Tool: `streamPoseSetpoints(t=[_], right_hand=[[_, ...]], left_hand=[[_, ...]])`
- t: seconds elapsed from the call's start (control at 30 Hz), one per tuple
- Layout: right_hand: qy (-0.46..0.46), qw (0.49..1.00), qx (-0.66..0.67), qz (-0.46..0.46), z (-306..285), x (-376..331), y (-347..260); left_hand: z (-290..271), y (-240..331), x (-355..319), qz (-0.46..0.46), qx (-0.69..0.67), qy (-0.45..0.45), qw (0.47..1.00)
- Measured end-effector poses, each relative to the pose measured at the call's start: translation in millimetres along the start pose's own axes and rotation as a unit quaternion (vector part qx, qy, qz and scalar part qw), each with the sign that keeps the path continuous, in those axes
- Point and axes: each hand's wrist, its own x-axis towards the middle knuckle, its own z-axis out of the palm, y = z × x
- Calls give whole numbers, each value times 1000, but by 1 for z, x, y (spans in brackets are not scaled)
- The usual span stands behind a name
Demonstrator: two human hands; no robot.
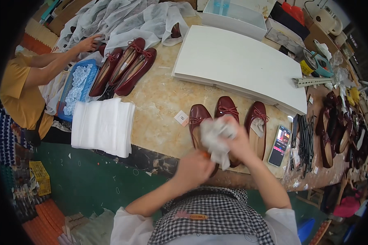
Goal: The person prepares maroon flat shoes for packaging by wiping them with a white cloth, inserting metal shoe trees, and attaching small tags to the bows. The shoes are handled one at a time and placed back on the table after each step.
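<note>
Head view: left of the phone (279, 145), the right hand (238, 143) is closed on a blurred, crumpled whitish wad (217, 136) above three dark red shoes (225, 107). Farther left of the phone, the left hand (193, 168) is curled near the wad; I cannot tell whether it grips anything.

There are three dark red shoes (257, 109) at centre, three similar shoes (138, 75) side by side at upper left, one phone (279, 147) at centre right, one blue basket (93, 73) at left.
</note>
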Motion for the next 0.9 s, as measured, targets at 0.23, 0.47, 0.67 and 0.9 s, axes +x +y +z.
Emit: streamPoseSetpoints(t=[0.23, 0.47, 0.67, 0.9], right_hand=[[4, 736, -644, -206, 55, 41, 30], [82, 845, -489, -202, 18, 48, 30], [67, 885, -396, -236, 3, 40, 26], [482, 685, -545, 45, -239, -151, 48]], left_hand=[[14, 24, 3, 79, 37, -15, 996], [25, 24, 3, 117, 79, 13, 990], [7, 21, 9, 115, 28, 44, 992], [-5, -22, 2, -303, -196, 66, 930]])
